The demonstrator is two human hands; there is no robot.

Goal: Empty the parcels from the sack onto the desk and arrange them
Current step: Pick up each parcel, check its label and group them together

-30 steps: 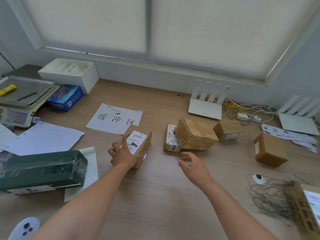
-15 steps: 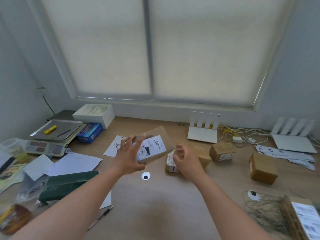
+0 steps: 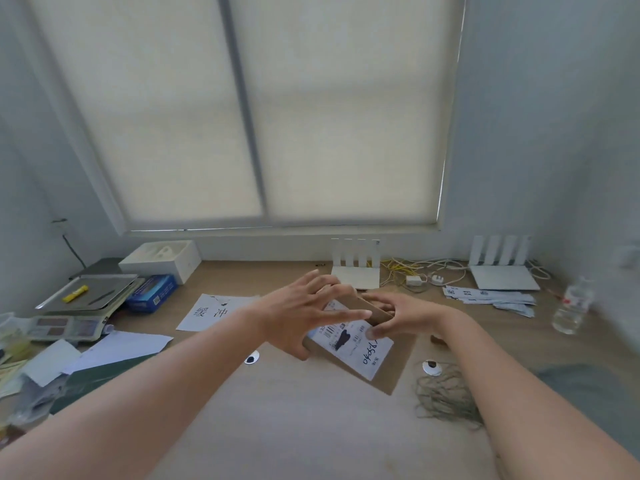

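A brown cardboard parcel with a white shipping label is held up above the wooden desk, tilted with the label facing me. My left hand grips its left side, fingers spread over the top. My right hand pinches its upper right edge. The raised parcel and my hands hide the other parcels behind them. A mesh sack lies crumpled on the desk at the right.
A scale, a blue box and a white box sit at the left. Papers and a dark green package lie nearby. Two white routers, cables, leaflets and a water bottle line the back right.
The parcel was lifted off the desk by my left hand, and my right hand has come onto it. It has turned label-side toward me while the view tilted upward.
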